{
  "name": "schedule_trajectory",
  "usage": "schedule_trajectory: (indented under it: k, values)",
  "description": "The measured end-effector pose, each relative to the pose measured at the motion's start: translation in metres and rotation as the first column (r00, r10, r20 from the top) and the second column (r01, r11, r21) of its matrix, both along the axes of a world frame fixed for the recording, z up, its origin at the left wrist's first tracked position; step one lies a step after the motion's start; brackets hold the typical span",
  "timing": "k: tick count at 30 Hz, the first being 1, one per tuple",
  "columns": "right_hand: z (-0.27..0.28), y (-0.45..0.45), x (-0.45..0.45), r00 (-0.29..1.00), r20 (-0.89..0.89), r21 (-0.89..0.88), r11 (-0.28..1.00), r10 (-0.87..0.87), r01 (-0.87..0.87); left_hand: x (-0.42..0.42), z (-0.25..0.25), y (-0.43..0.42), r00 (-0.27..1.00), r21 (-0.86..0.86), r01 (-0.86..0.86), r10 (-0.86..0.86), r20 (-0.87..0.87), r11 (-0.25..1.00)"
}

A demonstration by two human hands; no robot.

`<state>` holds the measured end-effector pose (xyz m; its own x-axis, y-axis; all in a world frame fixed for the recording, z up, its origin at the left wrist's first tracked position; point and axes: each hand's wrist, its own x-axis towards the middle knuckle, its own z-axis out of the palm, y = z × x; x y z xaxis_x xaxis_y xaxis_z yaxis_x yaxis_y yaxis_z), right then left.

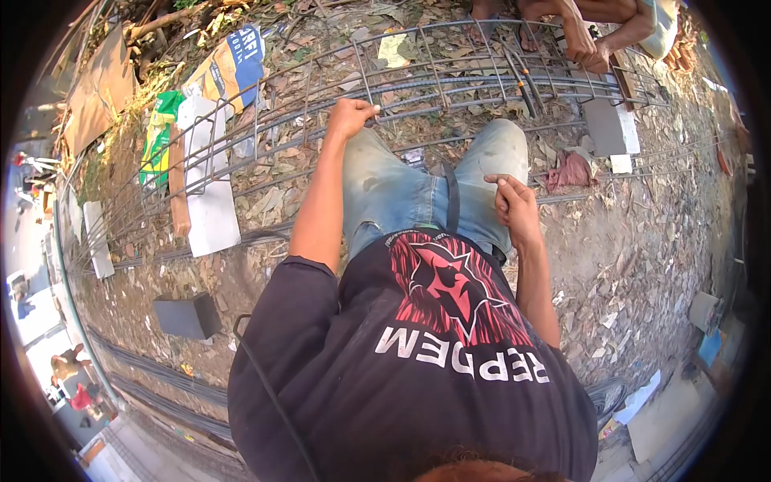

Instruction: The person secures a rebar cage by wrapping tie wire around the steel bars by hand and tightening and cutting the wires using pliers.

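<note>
- The left hand [353, 119] is at the near side of the rebar cage [474, 82], its thumb and fingers drawn close together in a narrow pinch; I cannot tell whether it grips a bar or something small.
- The right hand [514, 207] is above the right thigh, apart from the cage, with the index finger extended and the other fingers curled in; I cannot tell whether anything is inside the curl.
- Between the thighs hangs a dark strap [452, 201], over the blue jeans [390, 193].
- The rebar cage lies across the ground just beyond the knees, its long bars joined by rectangular hoops.
- Beyond the right knee, two dark rods with orange bands [525, 84] stand out against the bars.
- Further right, another person's hands [590, 52] are close together near the cage's far side.
- Below them sits a grey block [606, 127], with a reddish cloth [572, 172] near it on the litter-strewn soil.
- On the left lie a white slab [207, 181], a wooden plank [177, 189] and a green-and-yellow sack [159, 140].
- Nearer the body, left of the dark sleeve, is a dark grey block [183, 316].
</note>
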<state>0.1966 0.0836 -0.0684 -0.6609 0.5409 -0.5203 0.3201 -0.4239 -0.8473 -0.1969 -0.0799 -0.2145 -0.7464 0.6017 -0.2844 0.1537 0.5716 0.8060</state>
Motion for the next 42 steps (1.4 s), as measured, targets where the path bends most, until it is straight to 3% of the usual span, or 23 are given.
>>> schedule_trajectory:
  k: [3,6,7,11,12,15,18,20,22,25,28,32,36,42]
  values:
    - [-0.006,-0.003,0.002,1.0,0.008,-0.044,0.999,0.004,-0.003,0.021,0.042,-0.002,1.0,-0.024,-0.019,0.019,-0.01,1.0]
    - [-0.004,-0.001,0.001,1.0,-0.004,-0.058,0.998,0.001,-0.001,0.026,0.046,-0.008,0.998,-0.022,0.066,-0.066,0.019,0.998]
    - [-0.005,0.001,0.001,1.0,-0.012,-0.055,0.998,-0.001,0.001,0.027,0.049,-0.012,0.99,-0.057,0.125,-0.129,-0.059,0.991]
    - [-0.015,0.011,-0.003,0.999,-0.028,-0.073,0.996,0.044,-0.046,0.034,0.045,-0.017,0.978,-0.071,0.109,-0.12,-0.172,0.992]
    - [-0.017,0.013,-0.006,0.997,-0.027,-0.08,0.994,0.072,-0.074,0.041,0.054,-0.017,0.954,-0.102,0.099,-0.124,-0.271,0.99]
    - [-0.013,0.024,-0.015,0.992,-0.019,-0.084,0.989,0.123,-0.124,0.037,0.046,-0.018,0.985,-0.055,0.065,-0.073,-0.16,0.996]
    - [-0.027,0.06,-0.037,0.998,-0.016,0.315,0.947,0.067,-0.058,0.037,0.053,-0.014,0.988,-0.077,0.092,-0.101,-0.116,0.993]
    - [-0.035,0.107,-0.059,1.0,0.002,0.661,0.75,-0.02,0.013,0.027,0.048,-0.015,0.987,-0.124,0.131,-0.141,-0.077,0.984]
    - [-0.016,0.146,-0.081,0.994,0.052,0.782,0.623,-0.094,0.018,0.024,0.042,-0.013,0.988,-0.13,0.143,-0.15,-0.045,0.981]
    - [-0.014,0.196,-0.106,0.952,0.265,0.901,0.392,-0.156,-0.186,0.025,0.046,-0.015,0.99,-0.121,0.134,-0.138,-0.028,0.984]
    - [-0.029,0.215,-0.116,0.884,0.426,0.889,0.27,-0.19,-0.37,0.034,0.057,-0.012,0.993,-0.117,0.097,-0.103,-0.052,0.988]
    - [-0.059,0.231,-0.113,0.793,0.606,0.768,0.299,-0.056,-0.566,0.032,0.056,-0.013,0.993,-0.148,0.109,-0.115,-0.031,0.983]
    - [-0.06,0.223,-0.117,0.773,0.623,0.761,0.324,-0.122,-0.562,0.033,0.059,-0.011,0.995,-0.169,0.09,-0.096,-0.028,0.982]
    - [-0.052,0.222,-0.121,0.765,0.633,0.765,0.242,-0.116,-0.597,0.036,0.048,-0.015,0.992,-0.117,0.083,-0.093,-0.088,0.99]
